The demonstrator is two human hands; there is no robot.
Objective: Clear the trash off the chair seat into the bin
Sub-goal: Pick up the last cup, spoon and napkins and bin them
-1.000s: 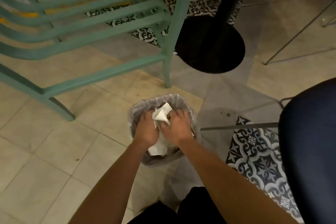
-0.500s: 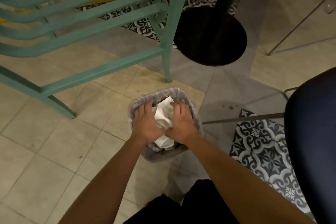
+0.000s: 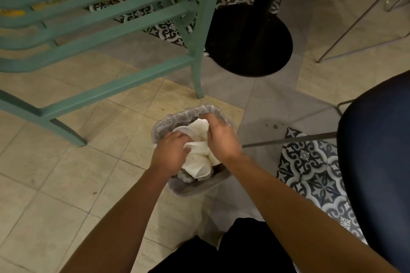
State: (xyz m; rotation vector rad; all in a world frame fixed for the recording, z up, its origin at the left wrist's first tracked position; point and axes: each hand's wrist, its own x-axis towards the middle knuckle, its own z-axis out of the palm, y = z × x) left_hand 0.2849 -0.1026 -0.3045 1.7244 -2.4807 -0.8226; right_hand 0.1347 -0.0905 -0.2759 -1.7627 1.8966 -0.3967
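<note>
Since half a second ago both hands have gone from flat to curled: left hand (image 3: 170, 153) and right hand (image 3: 221, 138) grip the crumpled paper (image 3: 197, 157) inside the lined bin (image 3: 193, 188) on beige floor tiles (image 3: 66, 173). The green chair (image 3: 204, 29) stands at ten o'clock, a black table base (image 3: 248, 40) at one, and a dark blue seat (image 3: 377, 162) at three.

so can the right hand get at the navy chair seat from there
Probably yes: the right hand is over the bin, with open space between it and the navy chair seat, though it grips crumpled paper.
</note>
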